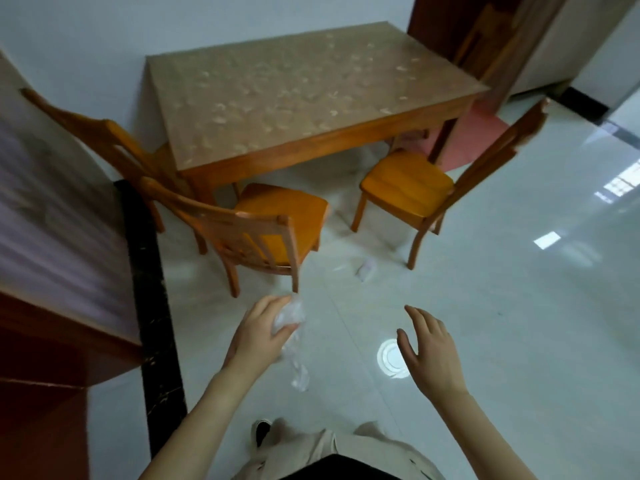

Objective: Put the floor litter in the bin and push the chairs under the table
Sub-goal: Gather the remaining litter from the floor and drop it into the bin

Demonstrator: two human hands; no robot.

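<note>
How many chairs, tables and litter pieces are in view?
Chairs: 3 (left chair, front chair, right chair)
Table: 1
Litter: 2 (plastic in left hand, scrap on floor)
Total: 6

The rectangular wooden table (311,98) stands ahead of you against the wall (86,36). A slat-backed wooden chair (114,143) sits at its left end, a second chair (277,216) before its near-left corner, a third chair (408,185) by its near-right corner. A crumpled paper scrap (365,270) lies on the floor (485,306) between those two.
</note>
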